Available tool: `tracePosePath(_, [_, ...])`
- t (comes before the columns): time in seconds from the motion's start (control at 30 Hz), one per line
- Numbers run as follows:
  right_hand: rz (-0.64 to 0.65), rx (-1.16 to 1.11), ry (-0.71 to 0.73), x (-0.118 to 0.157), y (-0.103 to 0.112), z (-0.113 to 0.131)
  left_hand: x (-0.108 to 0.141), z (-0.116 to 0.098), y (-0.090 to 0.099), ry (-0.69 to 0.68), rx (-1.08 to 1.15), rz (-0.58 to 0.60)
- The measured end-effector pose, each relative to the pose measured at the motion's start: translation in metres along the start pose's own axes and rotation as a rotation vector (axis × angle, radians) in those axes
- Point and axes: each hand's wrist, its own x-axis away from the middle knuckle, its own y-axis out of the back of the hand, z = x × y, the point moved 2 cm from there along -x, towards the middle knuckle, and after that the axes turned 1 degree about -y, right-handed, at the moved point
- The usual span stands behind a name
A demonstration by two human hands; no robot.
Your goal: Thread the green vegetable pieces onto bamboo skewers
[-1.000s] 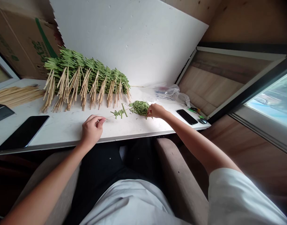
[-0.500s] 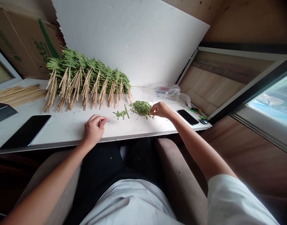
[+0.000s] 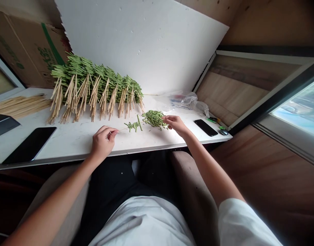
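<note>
My left hand (image 3: 103,140) is closed around the bare end of a thin wooden skewer (image 3: 122,129), just above the front of the table. Short cut green bean pieces (image 3: 134,126) are threaded crosswise along the skewer's far half, pointing right. My right hand (image 3: 175,123) is pinched at the right edge of a loose pile of cut green bean pieces (image 3: 152,118). Whatever lies between its fingertips is too small to make out. Behind both hands, a long stack of filled skewers (image 3: 100,77) leans with its bare sticks toward me.
Bare skewers (image 3: 21,104) lie at the left, near a large black phone (image 3: 30,145) and a dark stand-like object (image 3: 4,125). At the right are a smaller phone (image 3: 206,127), a clear plastic bag (image 3: 189,100) and a computer mouse (image 3: 223,132). A cardboard box (image 3: 26,48) stands behind.
My right hand has shifted slightly left, its fingertips now against the pile's right edge. The skewer's loaded end has moved a little to the right; my left hand keeps its grip.
</note>
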Motion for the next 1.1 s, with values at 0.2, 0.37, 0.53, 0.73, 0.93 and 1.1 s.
tracePosePath(0.2, [0.02, -0.277, -0.055, 0.013, -0.027, 0.001, -0.002, -0.005, 0.001, 0.0, -0.003, 0.006])
tracePosePath(0.37, [0.041, -0.429, -0.079, 0.023, -0.045, 0.0, -0.003, -0.012, 0.001, -0.002, 0.017, 0.022])
tracePosePath(0.53, [0.086, -0.467, -0.129, 0.033, -0.058, -0.002, -0.003, -0.018, -0.001, 0.001, 0.023, 0.037])
tracePosePath(0.73, [0.132, -0.643, -0.137, 0.038, -0.067, -0.005, -0.001, -0.019, -0.002, 0.009, 0.022, 0.047])
tracePosePath(0.93, [0.127, -0.721, -0.116, 0.04, -0.075, -0.008, 0.0, -0.022, -0.003, 0.002, 0.033, 0.051])
tracePosePath(1.1, [0.12, -0.669, -0.131, 0.04, -0.079, -0.009, 0.001, -0.023, -0.003, 0.02, 0.03, 0.065])
